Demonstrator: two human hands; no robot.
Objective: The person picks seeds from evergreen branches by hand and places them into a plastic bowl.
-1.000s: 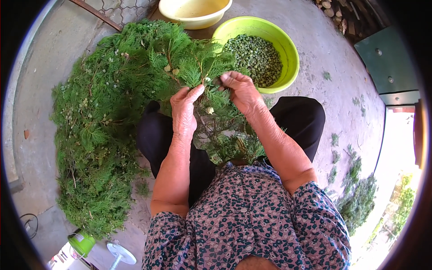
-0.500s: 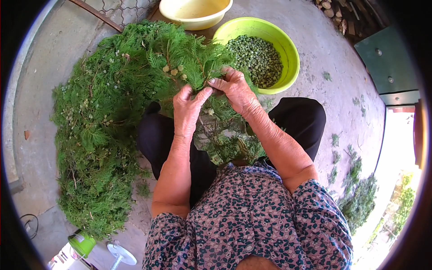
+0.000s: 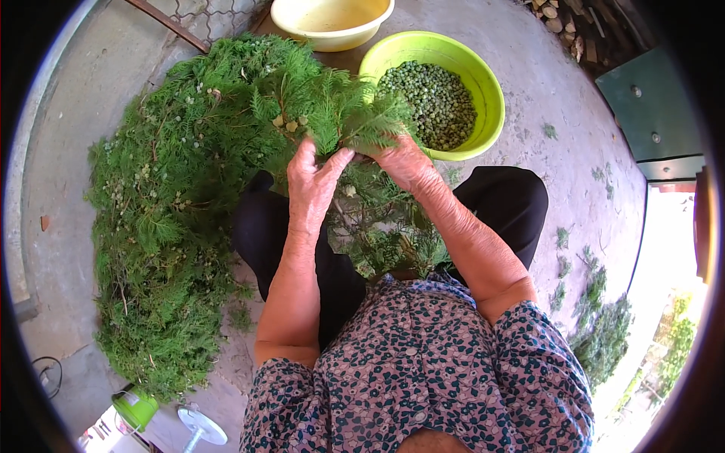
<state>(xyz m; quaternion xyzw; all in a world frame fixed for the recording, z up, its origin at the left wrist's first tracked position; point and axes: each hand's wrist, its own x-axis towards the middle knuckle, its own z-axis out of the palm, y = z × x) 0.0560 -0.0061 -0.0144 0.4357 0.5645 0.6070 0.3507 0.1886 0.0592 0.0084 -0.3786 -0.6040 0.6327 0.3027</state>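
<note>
Conifer branch (image 3: 330, 109), upper centre of the frame, pinched narrowly by thumb and fingers of the left hand (image 3: 308, 181); the right hand (image 3: 402, 162) sits just beside it, fingertips hidden in foliage — what they grip, I cannot tell. A hard tug could snap the stem, or shake leaf scraps into the lime-green basin (image 3: 494, 113) at upper right — among its green seed cones (image 3: 432, 102).

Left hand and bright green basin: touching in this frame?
Apart: the head view shows the left hand clear of the bright green basin, with leafy sprigs between them.
</note>
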